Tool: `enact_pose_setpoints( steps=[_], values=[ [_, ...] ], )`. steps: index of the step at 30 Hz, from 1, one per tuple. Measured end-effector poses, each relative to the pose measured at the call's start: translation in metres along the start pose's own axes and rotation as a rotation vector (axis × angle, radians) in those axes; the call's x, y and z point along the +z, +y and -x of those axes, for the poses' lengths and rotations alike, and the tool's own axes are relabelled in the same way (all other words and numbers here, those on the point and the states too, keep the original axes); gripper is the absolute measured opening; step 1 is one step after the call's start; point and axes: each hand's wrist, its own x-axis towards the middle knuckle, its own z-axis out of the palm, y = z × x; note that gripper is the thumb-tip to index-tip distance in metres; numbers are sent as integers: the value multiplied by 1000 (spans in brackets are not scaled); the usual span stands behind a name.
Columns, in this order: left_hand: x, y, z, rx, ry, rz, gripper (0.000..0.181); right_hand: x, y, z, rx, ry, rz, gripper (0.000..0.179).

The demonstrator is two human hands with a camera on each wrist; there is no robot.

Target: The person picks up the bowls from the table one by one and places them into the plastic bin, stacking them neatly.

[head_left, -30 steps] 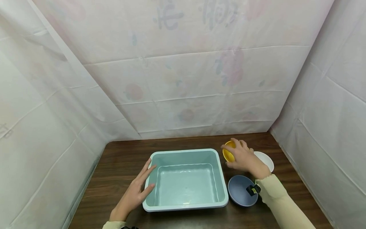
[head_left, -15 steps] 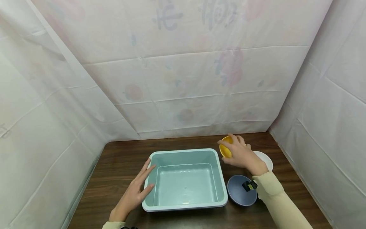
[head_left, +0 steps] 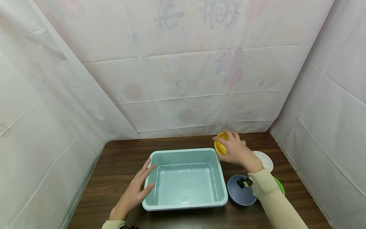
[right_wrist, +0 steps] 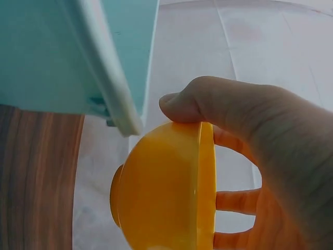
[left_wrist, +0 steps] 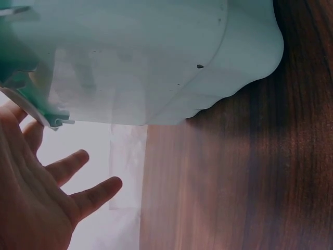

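Dark wood tabletop (head_left: 120, 165), white sheeting (head_left: 183, 79) around; right fingers (right_wrist: 223, 101) grip yellow bowl (right_wrist: 161, 187), left fingers (left_wrist: 99, 198) spread at tub rim (head_left: 186, 206).

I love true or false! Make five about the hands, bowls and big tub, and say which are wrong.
1. The right hand holds the yellow bowl. True.
2. The yellow bowl is inside the tub. False: it's outside, near a corner.
3. The left hand is at the tub's left side. True.
4. The blue bowl sits beside the tub. True.
5. The white dish is left of the tub. False: it's on the right.
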Motion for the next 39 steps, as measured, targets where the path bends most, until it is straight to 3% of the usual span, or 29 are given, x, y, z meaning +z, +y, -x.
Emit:
enact_pose_setpoints(
  steps=[9,30,39],
  values=[
    [4,-1,-2,17,42,25,64,-7,-14,-6,-40,-2,-16,65],
    [5,-3,-2,77,33,51,66,-13,-45,-14,-119,15,-9,64],
    [5,-1,-2,-16,30,84,64,-11,-64,-20,-172,16,13,65]
  ],
)
